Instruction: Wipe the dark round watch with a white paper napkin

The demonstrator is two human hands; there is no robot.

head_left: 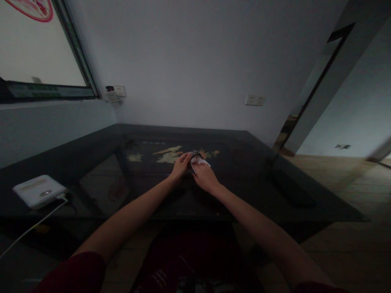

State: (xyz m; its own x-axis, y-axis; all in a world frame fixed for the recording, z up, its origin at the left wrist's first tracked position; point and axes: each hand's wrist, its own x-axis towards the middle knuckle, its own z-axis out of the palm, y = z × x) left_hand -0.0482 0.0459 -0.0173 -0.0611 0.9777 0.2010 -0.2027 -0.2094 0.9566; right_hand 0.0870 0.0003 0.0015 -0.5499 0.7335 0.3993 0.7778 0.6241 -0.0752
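Note:
Both my hands meet over the middle of a dark glass table (pixel 250 179). My left hand (pixel 180 165) has its fingers curled on a small dark object (pixel 195 154) that I cannot make out clearly. My right hand (pixel 205 176) is closed on a white cloth or tissue (pixel 200 162), pressed against that dark object. The object sits above a pale painted bird pattern (pixel 169 154) that shows through the table top.
A white box-shaped device (pixel 38 190) with a white cable (pixel 33 228) lies at the table's left edge. Wall sockets (pixel 116 93) sit in the left corner, another socket (pixel 255 100) on the back wall. A window (pixel 36 49) is at upper left, wooden floor (pixel 351 183) at right.

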